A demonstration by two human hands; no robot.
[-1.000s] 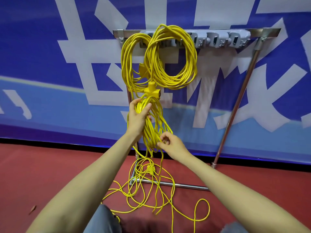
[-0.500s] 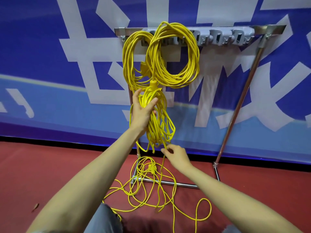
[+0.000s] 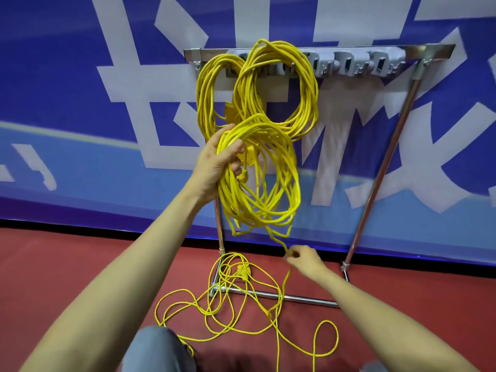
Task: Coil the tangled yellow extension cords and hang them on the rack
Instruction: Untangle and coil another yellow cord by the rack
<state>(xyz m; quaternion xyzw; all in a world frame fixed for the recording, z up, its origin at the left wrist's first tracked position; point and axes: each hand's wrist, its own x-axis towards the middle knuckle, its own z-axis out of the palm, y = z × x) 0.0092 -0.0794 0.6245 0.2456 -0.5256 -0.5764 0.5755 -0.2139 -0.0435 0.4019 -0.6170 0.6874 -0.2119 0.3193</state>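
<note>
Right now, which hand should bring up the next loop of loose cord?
Right. The right hand pinches the strand trailing from the coil toward the loose cord on the floor. The left hand is full, gripping the coil, so it likely just receives the loop.

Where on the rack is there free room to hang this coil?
Free: the grey hooks between the hung coils and the right post. Crowded: the bar's left end, and the floor below, strewn with loose cord.

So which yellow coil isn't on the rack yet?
The lowest coil, gripped by the left hand, its tail pinched by the right hand. The upper left coil and upper right coil hang on the rack.
</note>
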